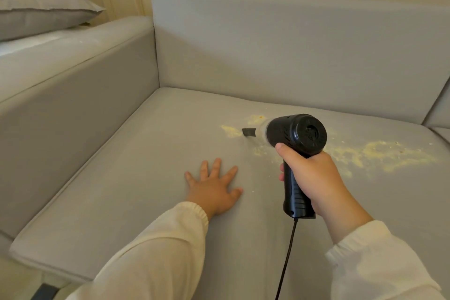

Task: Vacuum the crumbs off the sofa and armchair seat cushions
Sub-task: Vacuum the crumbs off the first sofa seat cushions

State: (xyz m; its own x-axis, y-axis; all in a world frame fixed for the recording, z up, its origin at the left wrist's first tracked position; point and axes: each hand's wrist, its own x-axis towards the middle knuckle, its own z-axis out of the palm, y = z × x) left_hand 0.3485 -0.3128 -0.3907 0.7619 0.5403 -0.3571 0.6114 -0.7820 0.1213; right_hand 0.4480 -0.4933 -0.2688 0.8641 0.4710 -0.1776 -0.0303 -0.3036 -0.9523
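Right grip point(314, 178): fingers wrapped round the vacuum's point(295, 139) black handle, cord point(287, 258) hanging below.
Left grip point(214, 185): just left of it, flat on the cushion point(121, 178), fingers spread, holding nothing.
Nozzle point(248, 132): ahead of the right grip, touching the cushion.
Crumbs point(379, 153): yellow, at the nozzle and right of the right grip.

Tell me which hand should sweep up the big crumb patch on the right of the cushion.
Right. The right hand already grips the vacuum, and the crumb patch lies just to its right. The left hand rests flat on the cushion, farther away.
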